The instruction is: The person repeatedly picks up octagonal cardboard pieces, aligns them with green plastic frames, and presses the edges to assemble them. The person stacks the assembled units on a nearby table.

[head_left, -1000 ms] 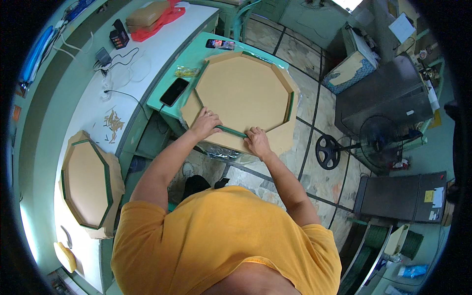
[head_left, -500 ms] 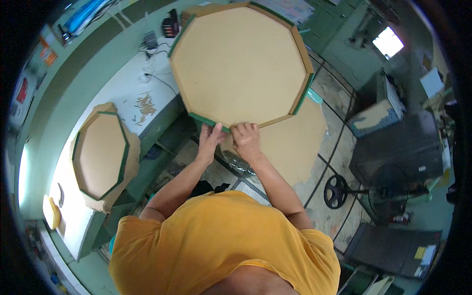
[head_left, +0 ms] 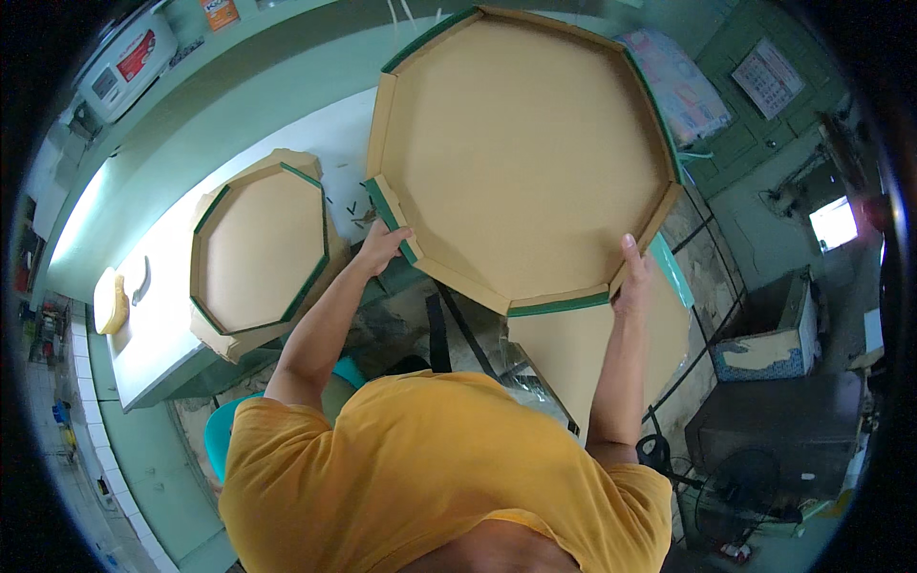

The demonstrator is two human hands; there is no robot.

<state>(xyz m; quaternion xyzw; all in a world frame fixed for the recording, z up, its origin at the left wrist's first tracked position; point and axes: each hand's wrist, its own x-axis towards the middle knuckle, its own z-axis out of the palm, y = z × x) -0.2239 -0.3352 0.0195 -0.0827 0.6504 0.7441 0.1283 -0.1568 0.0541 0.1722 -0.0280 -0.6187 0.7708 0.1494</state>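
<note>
A large octagonal cardboard tray (head_left: 521,158), with low upright walls partly covered in green strips, is held up in front of me. My left hand (head_left: 384,246) grips its near-left wall, thumb over the inside edge. At the near-right wall my right hand (head_left: 632,274) is closed on the rim, thumb up. The fingers of both hands are mostly hidden under the tray. To the left, a smaller octagonal cardboard tray (head_left: 258,248) with green strips on some walls lies on a rough-edged cardboard piece (head_left: 227,346) on the white counter.
Small loose pieces (head_left: 361,214) lie on the white counter (head_left: 162,310), near a yellow object (head_left: 111,302). A big cardboard sheet (head_left: 564,349) is below the large tray. Dark furniture (head_left: 778,425) and a box (head_left: 764,344) stand to the right.
Both hands were close together at the near wall; now they are spread to opposite sides of it. The large tray has turned and shifted right. My view has turned left.
</note>
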